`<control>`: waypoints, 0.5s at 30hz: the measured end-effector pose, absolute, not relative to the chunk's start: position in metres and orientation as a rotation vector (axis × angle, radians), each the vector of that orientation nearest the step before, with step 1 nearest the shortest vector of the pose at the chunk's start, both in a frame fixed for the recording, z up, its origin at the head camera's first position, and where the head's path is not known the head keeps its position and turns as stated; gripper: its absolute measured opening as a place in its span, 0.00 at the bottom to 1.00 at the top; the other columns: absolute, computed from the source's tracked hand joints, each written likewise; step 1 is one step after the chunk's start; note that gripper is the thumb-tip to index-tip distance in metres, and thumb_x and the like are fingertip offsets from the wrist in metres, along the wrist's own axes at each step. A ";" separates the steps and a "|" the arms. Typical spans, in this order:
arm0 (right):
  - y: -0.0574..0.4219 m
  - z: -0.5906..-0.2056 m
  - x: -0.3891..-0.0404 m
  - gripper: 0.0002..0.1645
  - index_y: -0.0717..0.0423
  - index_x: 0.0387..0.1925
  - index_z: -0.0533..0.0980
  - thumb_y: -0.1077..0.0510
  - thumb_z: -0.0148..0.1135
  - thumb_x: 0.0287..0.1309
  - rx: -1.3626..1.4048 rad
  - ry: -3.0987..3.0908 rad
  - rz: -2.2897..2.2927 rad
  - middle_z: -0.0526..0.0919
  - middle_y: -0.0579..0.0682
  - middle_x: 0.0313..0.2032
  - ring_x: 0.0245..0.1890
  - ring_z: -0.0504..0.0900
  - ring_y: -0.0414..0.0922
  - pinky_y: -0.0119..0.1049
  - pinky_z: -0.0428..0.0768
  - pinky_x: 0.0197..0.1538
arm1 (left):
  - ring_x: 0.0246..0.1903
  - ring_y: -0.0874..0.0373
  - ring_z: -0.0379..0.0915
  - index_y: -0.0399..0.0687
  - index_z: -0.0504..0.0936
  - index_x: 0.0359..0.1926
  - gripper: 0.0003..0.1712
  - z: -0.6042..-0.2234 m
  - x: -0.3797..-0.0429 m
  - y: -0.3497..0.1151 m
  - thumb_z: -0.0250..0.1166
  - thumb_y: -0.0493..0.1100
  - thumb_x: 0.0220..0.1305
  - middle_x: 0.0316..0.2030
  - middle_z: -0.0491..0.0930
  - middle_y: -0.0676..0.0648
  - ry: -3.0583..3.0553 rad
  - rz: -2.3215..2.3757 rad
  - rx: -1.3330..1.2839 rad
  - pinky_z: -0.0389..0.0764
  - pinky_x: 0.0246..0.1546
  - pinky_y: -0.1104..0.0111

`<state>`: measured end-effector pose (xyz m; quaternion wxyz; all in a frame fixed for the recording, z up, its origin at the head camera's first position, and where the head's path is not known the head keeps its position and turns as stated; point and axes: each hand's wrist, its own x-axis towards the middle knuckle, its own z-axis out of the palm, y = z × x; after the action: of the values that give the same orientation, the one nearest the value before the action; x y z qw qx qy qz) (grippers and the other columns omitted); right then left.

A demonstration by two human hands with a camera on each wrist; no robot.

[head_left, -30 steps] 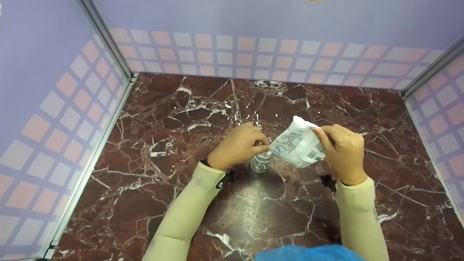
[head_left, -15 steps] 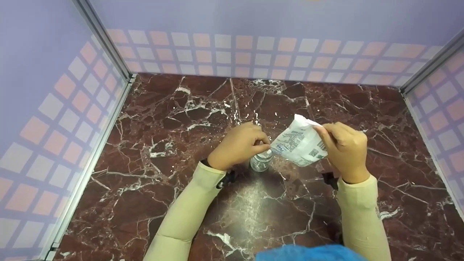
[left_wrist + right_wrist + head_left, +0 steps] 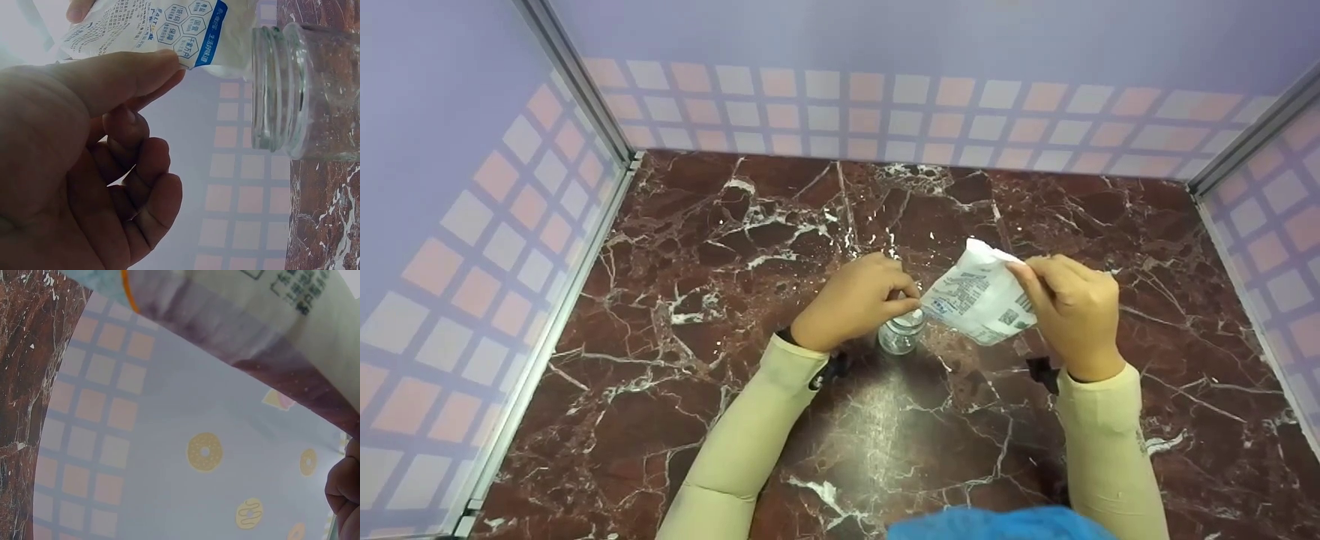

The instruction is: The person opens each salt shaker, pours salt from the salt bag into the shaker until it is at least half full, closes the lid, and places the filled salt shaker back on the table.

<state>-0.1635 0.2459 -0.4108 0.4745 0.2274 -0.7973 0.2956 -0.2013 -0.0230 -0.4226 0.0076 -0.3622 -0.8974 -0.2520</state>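
A white printed salt bag [image 3: 979, 296] hangs tilted between both hands, its lower left end over the mouth of a clear glass jar [image 3: 900, 339]. My left hand [image 3: 856, 301] pinches that lower end between thumb and forefinger. The left wrist view shows the bag [image 3: 194, 28] printed in blue, close to the threaded neck of the jar [image 3: 275, 90]; the other fingers of the left hand [image 3: 112, 169] curl below. Thumb and fingers of my right hand [image 3: 1069, 311] grip the bag's raised upper corner. In the right wrist view the bag [image 3: 253, 320] crosses the top, with curled fingers [image 3: 344, 486] at the right edge.
White bits and grains lie scattered on the dark red marbled table [image 3: 780, 247], mostly behind and left of the jar. Lilac panels [image 3: 900, 45] with pink and white squares stand at the back and both sides. Something blue [image 3: 997, 525] shows at the near edge.
My right hand and the bag's upper end have shifted slightly right since a second ago. The left hand and the jar stay almost where they were.
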 end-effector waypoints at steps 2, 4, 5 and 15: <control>0.245 -0.411 -0.163 0.31 0.64 0.21 0.82 0.42 0.66 0.67 0.558 -1.948 0.725 0.80 0.55 0.17 0.13 0.73 0.49 0.36 0.67 0.21 | 0.39 0.59 0.75 0.55 0.91 0.41 0.09 -0.423 -0.201 -0.023 0.69 0.52 0.69 0.36 0.85 0.55 -2.809 -0.779 -1.131 0.77 0.43 0.66; 0.245 -0.411 -0.163 0.31 0.64 0.21 0.82 0.42 0.66 0.67 0.564 -1.945 0.726 0.80 0.55 0.17 0.13 0.72 0.48 0.35 0.67 0.21 | 0.39 0.59 0.75 0.55 0.91 0.41 0.09 -0.423 -0.201 -0.023 0.69 0.52 0.69 0.36 0.85 0.55 -2.811 -0.770 -1.132 0.78 0.43 0.66; 0.245 -0.411 -0.162 0.31 0.64 0.21 0.82 0.42 0.66 0.67 0.567 -1.943 0.721 0.80 0.55 0.17 0.13 0.72 0.48 0.35 0.67 0.21 | 0.39 0.59 0.75 0.55 0.91 0.41 0.10 -0.423 -0.202 -0.023 0.69 0.52 0.69 0.36 0.85 0.55 -2.813 -0.766 -1.132 0.78 0.43 0.65; 0.245 -0.411 -0.162 0.30 0.64 0.21 0.83 0.43 0.66 0.68 0.578 -1.945 0.708 0.80 0.54 0.17 0.13 0.72 0.47 0.37 0.67 0.20 | 0.38 0.59 0.74 0.56 0.91 0.42 0.10 -0.424 -0.202 -0.023 0.68 0.53 0.70 0.35 0.84 0.56 -2.812 -0.776 -1.133 0.77 0.42 0.66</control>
<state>-0.1622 0.2454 -0.4112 0.4761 0.2364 -0.7960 0.2896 -0.2021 -0.0230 -0.4240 0.0061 -0.3620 -0.8986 -0.2479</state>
